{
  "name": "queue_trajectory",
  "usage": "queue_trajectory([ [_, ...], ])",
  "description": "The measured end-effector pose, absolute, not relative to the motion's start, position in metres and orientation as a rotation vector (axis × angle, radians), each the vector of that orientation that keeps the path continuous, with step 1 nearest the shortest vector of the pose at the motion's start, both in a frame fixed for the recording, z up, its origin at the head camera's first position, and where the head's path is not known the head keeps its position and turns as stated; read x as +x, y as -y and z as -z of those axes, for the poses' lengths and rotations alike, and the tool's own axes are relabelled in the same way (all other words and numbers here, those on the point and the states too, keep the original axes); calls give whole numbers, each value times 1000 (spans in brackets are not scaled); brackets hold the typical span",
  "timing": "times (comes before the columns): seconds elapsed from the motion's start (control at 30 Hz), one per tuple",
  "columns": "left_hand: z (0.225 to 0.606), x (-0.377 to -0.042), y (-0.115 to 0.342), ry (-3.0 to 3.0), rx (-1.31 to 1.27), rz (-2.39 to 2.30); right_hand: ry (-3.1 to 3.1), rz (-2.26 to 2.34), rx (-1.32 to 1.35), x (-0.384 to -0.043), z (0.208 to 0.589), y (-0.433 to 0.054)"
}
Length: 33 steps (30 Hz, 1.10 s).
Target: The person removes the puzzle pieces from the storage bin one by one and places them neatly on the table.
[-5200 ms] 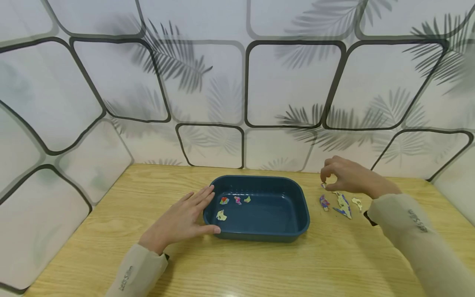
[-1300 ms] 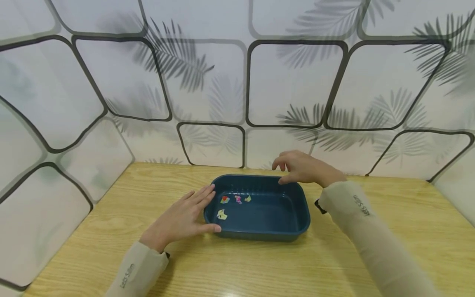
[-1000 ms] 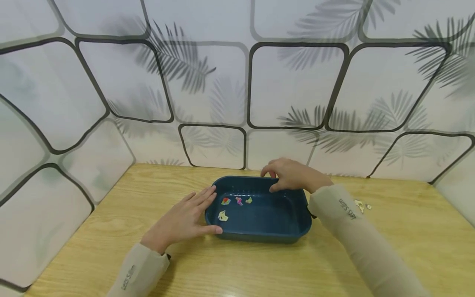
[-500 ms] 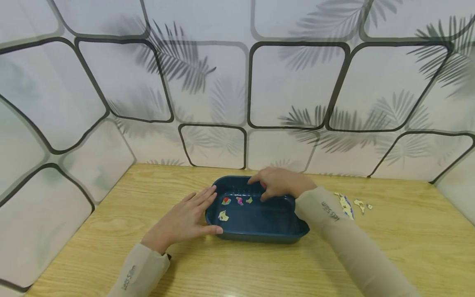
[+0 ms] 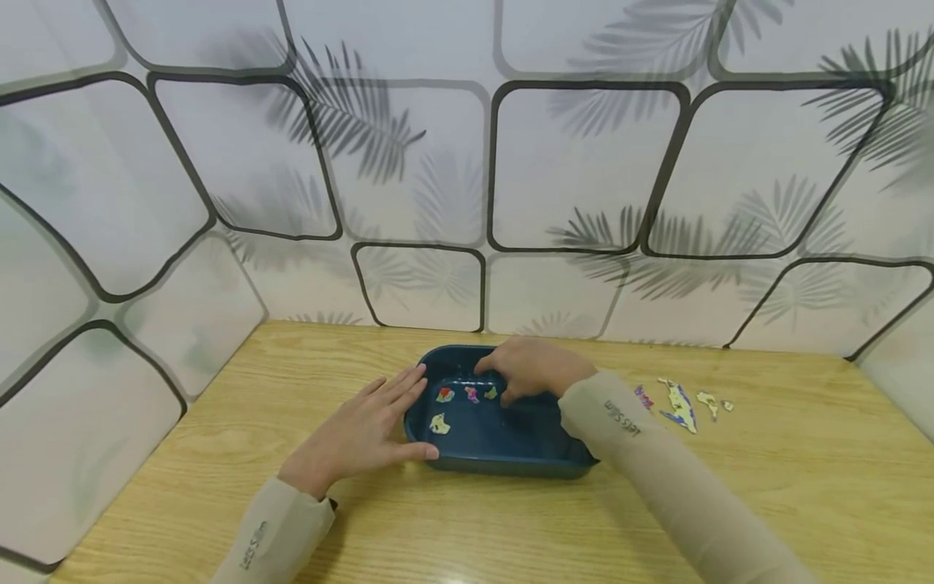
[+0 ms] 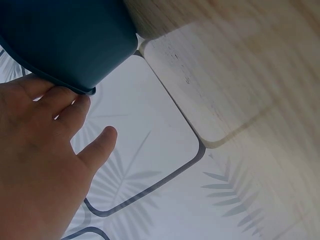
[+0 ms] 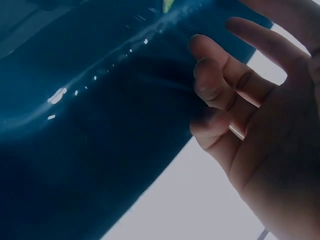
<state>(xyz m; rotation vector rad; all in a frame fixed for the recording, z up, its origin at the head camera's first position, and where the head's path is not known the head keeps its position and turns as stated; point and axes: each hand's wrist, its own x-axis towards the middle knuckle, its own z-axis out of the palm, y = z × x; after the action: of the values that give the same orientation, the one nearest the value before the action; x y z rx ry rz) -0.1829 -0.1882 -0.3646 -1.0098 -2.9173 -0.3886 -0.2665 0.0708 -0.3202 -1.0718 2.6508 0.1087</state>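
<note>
A dark blue rectangular basin (image 5: 511, 467) stands on the wooden table. Inside it, toward the left, lie a red and green piece (image 5: 445, 395), a pink piece (image 5: 472, 394), a small greenish piece (image 5: 490, 393) and a cream piece (image 5: 439, 424), all flat and irregular. My left hand (image 5: 357, 438) rests on the basin's left rim, fingers extended and thumb at the front edge. Over the basin, my right hand (image 5: 529, 367) reaches in from the right, thumb and forefinger spread apart near the greenish piece. In the right wrist view nothing shows between the loosely bent fingers (image 7: 209, 80).
On the table (image 5: 467, 535) right of the basin lie a purple piece (image 5: 644, 397) partly behind the sleeve, a larger cream and blue piece (image 5: 680, 405), a cream piece (image 5: 707, 403) and a tiny one (image 5: 727, 405). A patterned wall (image 5: 576, 170) rises behind.
The tiny piece earlier pinched by my right hand now lies at the right end of the table group. That hand has moved left and down into the basin. My left hand stays put.
</note>
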Motion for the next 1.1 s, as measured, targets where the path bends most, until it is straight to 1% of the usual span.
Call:
queue_trajectory([
  [0.4, 365, -183, 189, 2912, -1014, 393, -2656, -226, -1112, -270, 336, -58],
  [0.7, 366, -183, 188, 2914, -1012, 388, -2655, -246, -1058, -273, 344, -53],
  [1.1, 365, -184, 188, 2921, -1015, 396, -2640, -156, -1079, -274, 346, -52],
])
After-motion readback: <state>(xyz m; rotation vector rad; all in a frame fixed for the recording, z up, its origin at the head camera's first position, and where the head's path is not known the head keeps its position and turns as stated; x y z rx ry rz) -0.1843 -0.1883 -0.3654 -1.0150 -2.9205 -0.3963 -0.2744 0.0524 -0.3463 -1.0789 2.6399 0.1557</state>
